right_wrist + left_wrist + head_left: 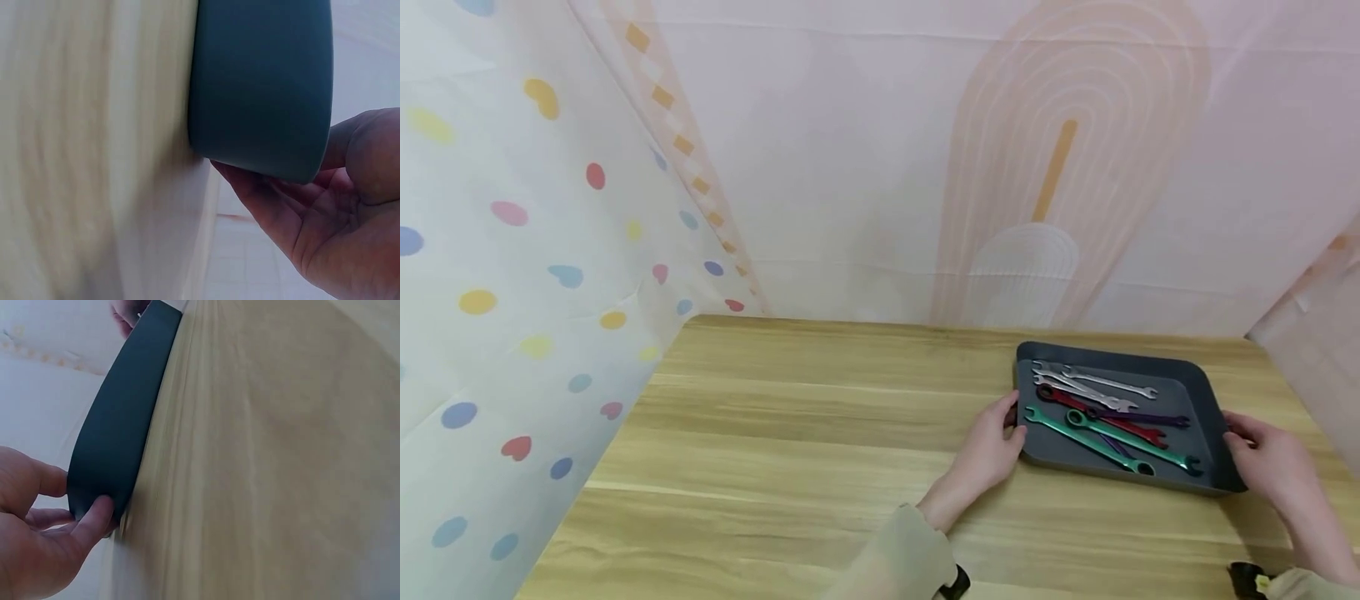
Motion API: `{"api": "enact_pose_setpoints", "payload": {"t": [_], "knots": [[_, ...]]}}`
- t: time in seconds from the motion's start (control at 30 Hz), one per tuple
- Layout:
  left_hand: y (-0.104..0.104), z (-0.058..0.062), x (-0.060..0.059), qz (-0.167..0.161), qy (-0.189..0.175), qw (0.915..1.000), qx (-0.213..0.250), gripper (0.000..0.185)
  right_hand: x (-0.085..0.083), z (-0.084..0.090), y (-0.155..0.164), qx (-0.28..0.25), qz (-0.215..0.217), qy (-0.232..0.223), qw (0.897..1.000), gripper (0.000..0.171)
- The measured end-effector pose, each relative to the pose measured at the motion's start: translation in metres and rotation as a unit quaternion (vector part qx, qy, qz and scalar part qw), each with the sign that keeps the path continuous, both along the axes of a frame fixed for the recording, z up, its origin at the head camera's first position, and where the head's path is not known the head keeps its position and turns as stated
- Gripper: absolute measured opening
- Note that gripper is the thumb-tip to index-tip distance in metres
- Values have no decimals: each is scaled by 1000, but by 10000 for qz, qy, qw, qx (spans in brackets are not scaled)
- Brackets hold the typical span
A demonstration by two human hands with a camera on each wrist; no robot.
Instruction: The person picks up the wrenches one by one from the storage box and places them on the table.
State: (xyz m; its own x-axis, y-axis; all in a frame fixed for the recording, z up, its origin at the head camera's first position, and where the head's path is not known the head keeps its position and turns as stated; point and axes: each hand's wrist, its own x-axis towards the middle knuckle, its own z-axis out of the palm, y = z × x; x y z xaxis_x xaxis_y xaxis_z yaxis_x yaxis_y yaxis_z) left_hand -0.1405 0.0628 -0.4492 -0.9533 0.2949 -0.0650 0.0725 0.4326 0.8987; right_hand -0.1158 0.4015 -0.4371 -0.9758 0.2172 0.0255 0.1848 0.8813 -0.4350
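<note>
A dark grey rectangular tray [1120, 360] is at the right side of the table, held by both hands. My left hand [988, 446] grips its left end, while my right hand [1273, 458] grips the right end. Several wrenches lie loosely heaped inside: silver wrenches [1108, 383] at the back, a red wrench [1063, 397] and a purple wrench [1157, 419] in the middle, two green wrenches [1090, 440] in front. In the left wrist view, thumb and fingers pinch the tray's end [122, 412]. The right wrist view has fingers around the tray's other end [259, 87].
The wooden table [775, 450] extends to the left of the tray. A pale patterned cloth [850, 167] hangs behind it, and a dotted cloth [550, 375] hangs along the left side. A dark band [955, 583] is on the left wrist.
</note>
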Motion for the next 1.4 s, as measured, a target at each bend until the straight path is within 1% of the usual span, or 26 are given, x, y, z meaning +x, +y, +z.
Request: {"api": "enact_pose_setpoints", "payload": {"t": [0.07,0.2,0.3,0.4,0.53,0.63,0.83,0.97,1.13,1.33,1.4], "knots": [[1,-1,-1,-17,4,9999,107,52,0,1,5,-30,200,33,9998,38],[2,-3,-2,-62,49,9998,166,52,0,3,14,-44,540,39,9985,37],[2,-3,-2,-85,80,9999,116,52,-1,4,16,-49,609,45,9981,37],[-2,-2,-1,-36,23,9999,91,52,-3,4,13,-54,722,75,9973,38],[-6,-5,0,26,-1,9999,132,54,-6,2,11,-211,905,33,9957,39],[-7,-8,-2,48,27,9997,217,54,-8,3,11,-284,983,55,9947,39],[-4,-11,-5,-44,164,9995,263,54,-6,2,17,-413,1082,148,9932,39],[-3,-12,-5,-119,120,9997,202,55,-4,-1,21,-565,1116,117,9921,39],[-1,-12,-7,-175,189,9996,75,55,-3,-2,23,-637,1124,126,9915,39],[-1,-12,-10,18,109,9999,118,54,-5,-3,22,-854,1190,60,9892,39],[1,-13,-9,131,123,9998,99,54,-8,-8,25,-1016,1287,102,9864,38]]}}
